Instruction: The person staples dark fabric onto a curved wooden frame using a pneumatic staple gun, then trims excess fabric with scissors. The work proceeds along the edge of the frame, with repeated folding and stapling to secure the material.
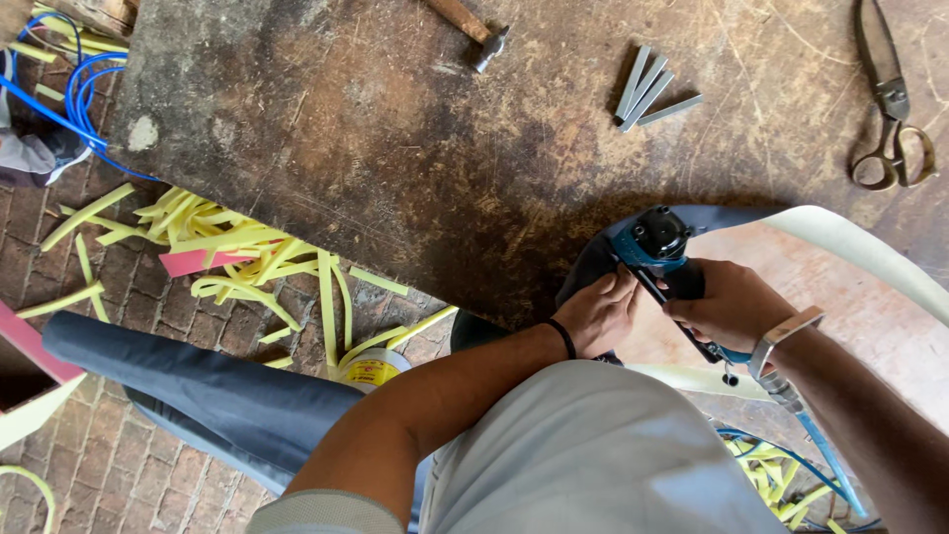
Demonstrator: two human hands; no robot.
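Two bare hands meet at one blue and black air-powered staple gun [657, 242], which sits at the near edge of the worn wooden workbench [395, 138], pressed against dark grey fabric [593, 267] pulled over a cream-coloured curved panel [860, 252]. The right hand [732, 307] has its fingers curled tight around the tool's grip, a metal watch at the wrist. The left hand [598, 316], with a thin black band at the wrist, lies fingers together and nearly flat on the fabric just beside the tool's nose, gripping nothing that can be made out. One blue air hose [825, 465] runs from the handle down past the right forearm. Farther up the bench lie four grey staple strips [647, 94] in a loose fan, one hammer [474, 30] and one pair of large metal scissors [890, 109]. Many yellow foam offcuts [227, 247] litter the brick floor [99, 435] at left.
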